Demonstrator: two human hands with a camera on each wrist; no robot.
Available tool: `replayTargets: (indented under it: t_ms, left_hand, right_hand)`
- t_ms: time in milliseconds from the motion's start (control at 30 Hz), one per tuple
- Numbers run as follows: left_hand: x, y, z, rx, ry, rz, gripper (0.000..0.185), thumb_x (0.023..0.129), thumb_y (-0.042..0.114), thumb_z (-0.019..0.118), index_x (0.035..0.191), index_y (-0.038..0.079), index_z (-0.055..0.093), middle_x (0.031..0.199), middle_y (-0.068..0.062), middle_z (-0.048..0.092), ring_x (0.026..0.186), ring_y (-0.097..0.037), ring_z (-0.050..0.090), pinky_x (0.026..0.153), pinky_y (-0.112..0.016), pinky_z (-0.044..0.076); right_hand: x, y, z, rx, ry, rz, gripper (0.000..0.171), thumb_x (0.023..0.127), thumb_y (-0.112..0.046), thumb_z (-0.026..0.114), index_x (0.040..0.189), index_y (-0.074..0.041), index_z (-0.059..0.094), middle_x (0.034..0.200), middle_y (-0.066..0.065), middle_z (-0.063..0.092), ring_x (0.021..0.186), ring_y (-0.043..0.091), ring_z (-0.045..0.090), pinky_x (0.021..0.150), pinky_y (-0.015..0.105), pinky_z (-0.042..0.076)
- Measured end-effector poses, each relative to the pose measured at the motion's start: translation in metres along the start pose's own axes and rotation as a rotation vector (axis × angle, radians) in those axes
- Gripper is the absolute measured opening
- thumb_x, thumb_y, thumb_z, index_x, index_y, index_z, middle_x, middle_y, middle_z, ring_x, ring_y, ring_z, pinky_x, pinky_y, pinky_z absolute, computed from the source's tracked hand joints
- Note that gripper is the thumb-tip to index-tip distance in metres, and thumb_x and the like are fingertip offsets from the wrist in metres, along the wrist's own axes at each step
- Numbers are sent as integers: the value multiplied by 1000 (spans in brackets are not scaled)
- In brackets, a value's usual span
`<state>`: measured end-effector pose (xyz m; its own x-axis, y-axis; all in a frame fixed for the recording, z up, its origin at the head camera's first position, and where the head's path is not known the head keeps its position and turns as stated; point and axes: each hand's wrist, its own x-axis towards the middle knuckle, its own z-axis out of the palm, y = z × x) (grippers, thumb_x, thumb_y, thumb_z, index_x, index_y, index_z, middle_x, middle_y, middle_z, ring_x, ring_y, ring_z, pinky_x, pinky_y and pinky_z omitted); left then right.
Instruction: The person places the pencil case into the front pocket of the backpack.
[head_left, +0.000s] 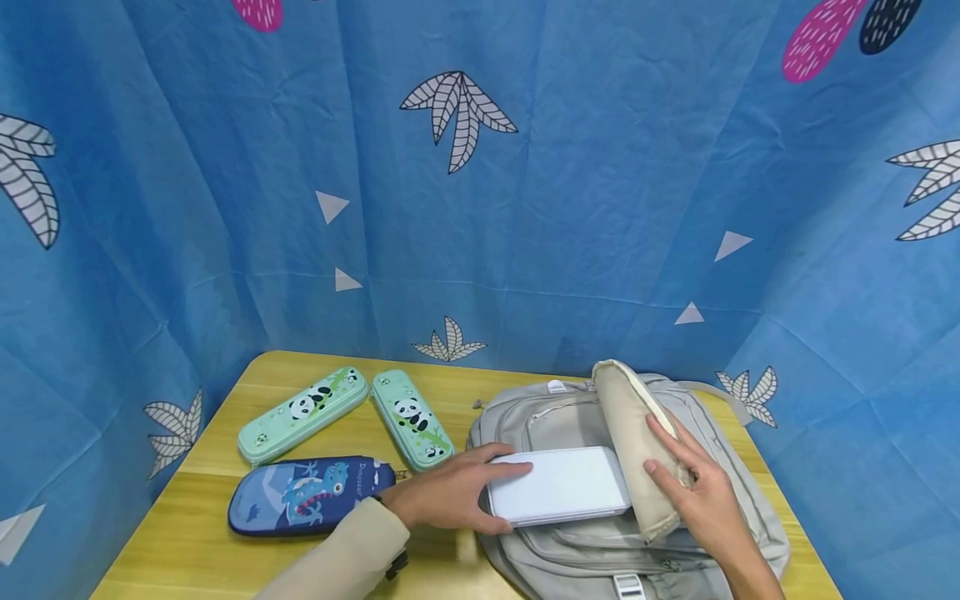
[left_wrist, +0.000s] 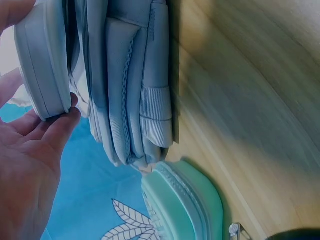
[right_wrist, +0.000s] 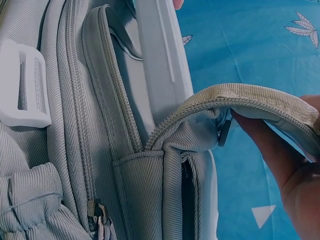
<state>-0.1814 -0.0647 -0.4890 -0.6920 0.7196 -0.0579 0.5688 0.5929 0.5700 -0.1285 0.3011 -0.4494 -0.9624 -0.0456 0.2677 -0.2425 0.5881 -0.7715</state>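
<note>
My left hand grips a flat white case by its left end, thumb and fingers around the edges. In the left wrist view a seam runs along the side of the white case. The case lies over the front of a grey backpack, its right end at the mouth of the unzipped front pocket. My right hand holds that pocket's beige-lined flap folded back, and the right wrist view shows the thumb on the inner side of the flap.
Left of the backpack lie two mint-green panda pencil cases and a dark blue dinosaur pencil case, close to my left forearm. All rest on a yellow wooden table. A blue patterned curtain hangs behind and at both sides.
</note>
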Motion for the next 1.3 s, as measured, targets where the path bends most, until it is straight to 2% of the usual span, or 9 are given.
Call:
replayTargets:
  t_ms: [267,567,800,1067,1300]
  left_hand:
    - [11,6,7,-2,-33,25,79,93,55,80,164,39,50,175,4,38,157,-22,42,127,-47,42]
    - [24,9,18,-3,-53,37,77,95,56,79,164,43,48,175,9,37,158,-17,41,125,-44,44]
    - [36,16,25,16,-45,76,77,96,54,80,164,38,49,175,4,38,158,-18,41,125,-39,44]
    - [51,23,35,14,-62,74,78,97,54,79,166,39,46,175,6,36,157,-15,41,125,-36,44]
    - [58,28,39,49,-63,65,77,98,53,78,166,38,46,175,6,36,157,-13,41,126,-34,43]
  right_hand:
    - [1,0,0,5,4,-3,59,109,-20,70,165,-23,50,180,9,27,167,35,21,117,3,20]
    - [1,1,0,23,0,-18,59,109,-18,69,165,-21,50,180,10,27,168,24,19,113,-2,21]
    - [1,0,0,23,-2,-28,60,109,-17,69,165,-20,50,180,14,27,167,39,20,111,-5,23]
    - [1,0,0,21,-6,-7,60,109,-19,69,165,-21,49,180,12,26,166,45,20,109,-4,23]
    - [1,2,1,32,-5,-4,60,108,-18,70,165,-21,50,180,10,26,167,40,21,108,-5,23]
